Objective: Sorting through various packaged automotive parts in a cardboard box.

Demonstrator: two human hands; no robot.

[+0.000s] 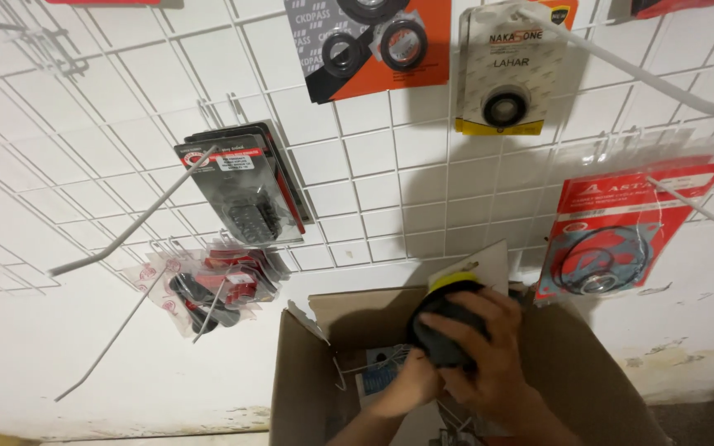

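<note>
Stock partly hung: carded seal packs (502, 70) on wire grid (373, 190) at 12 o'clock. Right hand (489, 355) curled around black rubber part (448, 326) above cardboard box (307, 388); left hand (411, 384) pinching its lower edge. Unhung.

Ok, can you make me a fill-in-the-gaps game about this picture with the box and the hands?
1. Both hands hold a black round part above an open ____ box.
2. The right hand lies over the part; the left hand is ____ it.
3. The packets hang on a white wire ____ on the wall.
4. The packet with the ring gasket is coloured ____.

Missing words: cardboard; below; grid; red
</note>
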